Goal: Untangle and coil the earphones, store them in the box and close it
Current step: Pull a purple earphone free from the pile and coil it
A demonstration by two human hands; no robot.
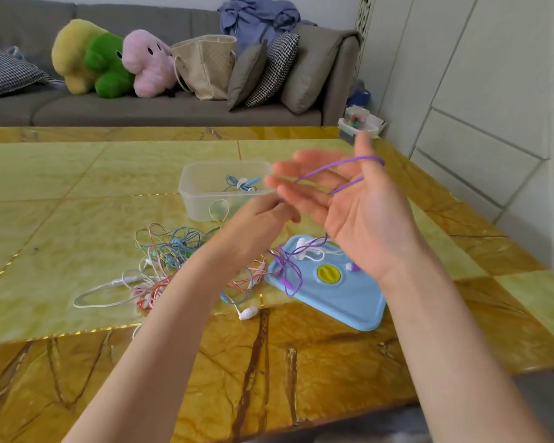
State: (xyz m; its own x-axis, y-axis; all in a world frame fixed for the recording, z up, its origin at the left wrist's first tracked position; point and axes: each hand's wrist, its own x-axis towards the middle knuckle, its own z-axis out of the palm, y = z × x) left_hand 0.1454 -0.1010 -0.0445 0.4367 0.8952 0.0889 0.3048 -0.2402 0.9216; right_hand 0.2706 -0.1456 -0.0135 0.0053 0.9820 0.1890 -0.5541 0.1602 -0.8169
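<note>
My right hand (349, 212) is raised palm up with fingers spread, and a purple earphone cable (339, 167) is looped over its thumb and across the palm. My left hand (256, 222) is closed just left of it, pinching the same cable, whose rest (288, 266) trails down onto the blue lid (343, 302). The clear plastic box (192, 193) stands open behind my hands with one coiled blue earphone (242, 183) inside. A tangle of red, blue, green and white earphones (170, 254) lies on the table left of the lid.
The yellow marble table (77, 193) has its front edge near me and its right edge past the lid. A small clear container (359, 126) sits at the far right corner. A grey sofa (160, 110) with plush toys, a bag and cushions runs behind.
</note>
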